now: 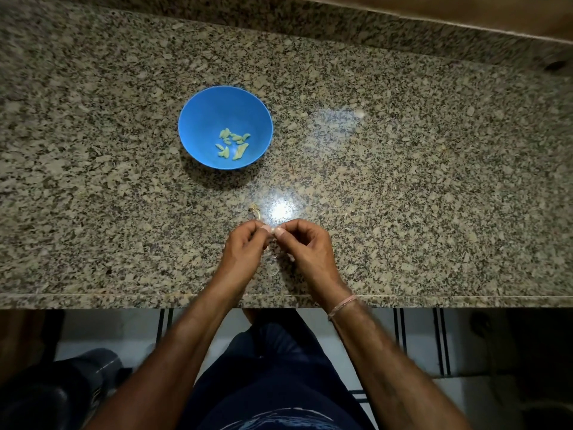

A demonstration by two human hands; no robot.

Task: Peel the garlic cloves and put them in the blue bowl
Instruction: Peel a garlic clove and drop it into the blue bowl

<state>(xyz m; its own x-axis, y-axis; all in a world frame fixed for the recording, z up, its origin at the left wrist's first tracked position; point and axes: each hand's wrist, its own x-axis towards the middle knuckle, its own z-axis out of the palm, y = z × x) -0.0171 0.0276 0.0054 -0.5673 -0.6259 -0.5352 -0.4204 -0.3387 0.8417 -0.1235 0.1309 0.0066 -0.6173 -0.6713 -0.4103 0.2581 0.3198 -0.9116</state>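
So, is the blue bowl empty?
No, several peeled cloves lie at the bottom of the blue bowl.

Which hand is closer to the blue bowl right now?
Left. The left hand is nearer the person than the blue bowl, slightly right of it; the right hand lies farther right, both pinching one garlic clove.

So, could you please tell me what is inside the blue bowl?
Peeled cloves lie clustered at the bottom of the bowl. Nothing covers them, though overlap makes an exact count uncertain.
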